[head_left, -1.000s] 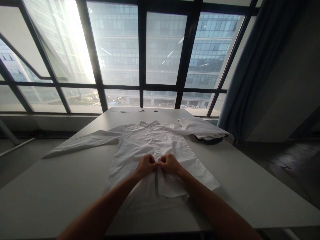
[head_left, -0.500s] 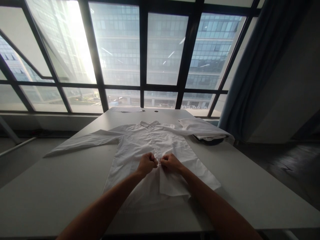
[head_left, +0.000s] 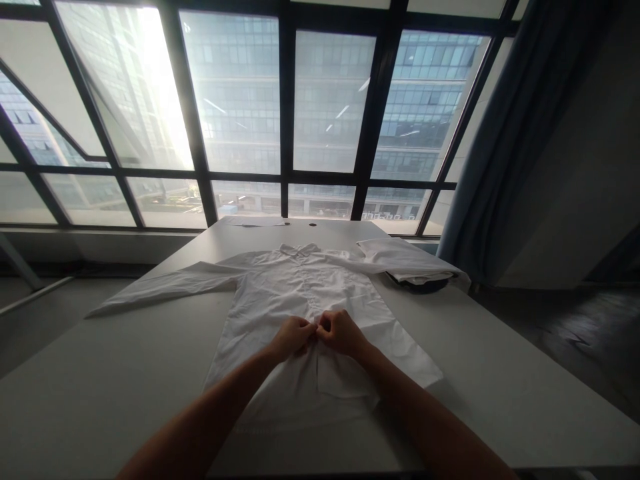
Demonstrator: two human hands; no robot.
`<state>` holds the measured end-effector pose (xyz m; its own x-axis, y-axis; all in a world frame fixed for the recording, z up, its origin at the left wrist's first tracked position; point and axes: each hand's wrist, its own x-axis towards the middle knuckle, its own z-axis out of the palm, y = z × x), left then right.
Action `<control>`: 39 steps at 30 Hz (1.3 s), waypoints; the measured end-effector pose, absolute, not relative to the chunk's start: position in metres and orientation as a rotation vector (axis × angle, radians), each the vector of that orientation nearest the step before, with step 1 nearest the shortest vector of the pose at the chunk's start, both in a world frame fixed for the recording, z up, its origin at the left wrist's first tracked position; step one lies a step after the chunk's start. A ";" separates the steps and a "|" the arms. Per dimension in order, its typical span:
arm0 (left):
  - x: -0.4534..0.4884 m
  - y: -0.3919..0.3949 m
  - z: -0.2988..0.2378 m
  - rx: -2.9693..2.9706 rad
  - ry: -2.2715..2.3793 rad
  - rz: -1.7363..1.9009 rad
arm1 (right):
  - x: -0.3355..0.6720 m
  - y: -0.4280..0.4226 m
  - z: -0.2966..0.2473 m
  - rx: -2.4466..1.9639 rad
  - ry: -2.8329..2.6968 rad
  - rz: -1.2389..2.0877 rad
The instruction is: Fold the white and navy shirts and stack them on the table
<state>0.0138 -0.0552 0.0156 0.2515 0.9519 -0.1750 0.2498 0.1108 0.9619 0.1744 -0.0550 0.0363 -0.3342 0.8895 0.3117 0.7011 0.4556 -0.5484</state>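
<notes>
A white long-sleeved shirt (head_left: 270,293) lies front up on the table, its collar toward the window and its hem toward me. One sleeve stretches out to the left; the other reaches right toward a folded pile. At the lower front opening, my left hand (head_left: 293,335) pinches the shirt's edge. My right hand (head_left: 342,331) pinches the fabric from the other side, fingertips touching or nearly touching those of the left. Any button between the fingers is hidden. Below the hands the two front edges hang apart, with a loose flap on the right.
The white table (head_left: 135,373) extends to the windows. A folded white cloth pile (head_left: 413,257) with something dark beneath lies at its right edge. Thin white sheets (head_left: 253,221) rest at the far end. A blue curtain (head_left: 480,200) hangs at right.
My hands have come closer together at the shirt's opening, the right hand turning slightly with its knuckles raised. The shirt stays in place.
</notes>
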 end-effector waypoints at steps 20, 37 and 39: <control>0.017 -0.051 0.011 1.251 1.234 0.771 | 0.177 -0.053 0.039 -1.309 -2.098 0.561; 0.004 -0.063 0.027 2.292 1.570 0.579 | 0.192 -0.046 0.036 -1.468 -2.140 1.006; 0.001 -0.064 0.026 2.446 1.477 0.576 | 0.194 -0.046 0.038 -1.496 -2.187 0.630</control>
<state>0.0014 -0.0638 0.0257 0.4163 0.8838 0.2134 0.7950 -0.4677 0.3863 0.1945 -0.0463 0.0381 -0.3367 0.9380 0.0827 0.7503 0.3203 -0.5783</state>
